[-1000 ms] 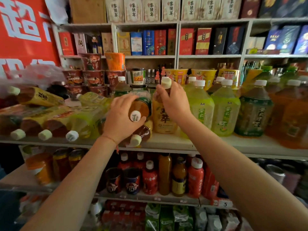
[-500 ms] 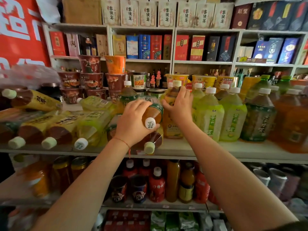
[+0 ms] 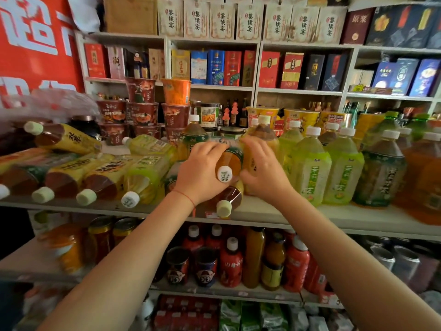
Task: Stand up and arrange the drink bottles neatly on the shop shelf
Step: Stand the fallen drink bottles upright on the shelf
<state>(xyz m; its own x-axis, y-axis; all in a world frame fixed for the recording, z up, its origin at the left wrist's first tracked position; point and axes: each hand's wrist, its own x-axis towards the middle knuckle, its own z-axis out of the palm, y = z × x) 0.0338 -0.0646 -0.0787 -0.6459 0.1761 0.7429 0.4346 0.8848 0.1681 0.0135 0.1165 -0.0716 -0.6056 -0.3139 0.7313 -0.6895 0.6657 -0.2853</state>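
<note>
Bottles are crowding the shelf (image 3: pixel 274 212): a toppled bottle (image 3: pixel 229 161), cap (image 3: pixel 224 173) pointing toward the viewer, is lying on top of another fallen one (image 3: pixel 229 198) at the middle of the shelf's near edge. Left hand (image 3: pixel 199 174) is gripping its left side with curled fingers, while the right hand (image 3: pixel 262 170) is curling round its right side. More fallen bottles (image 3: pixel 102 177) are lying in a row to the left, caps toward the near edge. Upright green bottles (image 3: pixel 310 170) are standing just to the right, and a darker one (image 3: pixel 379 173) is standing farther right. Noodle cups (image 3: pixel 143 108) are stacking up at the far left behind them.
</note>
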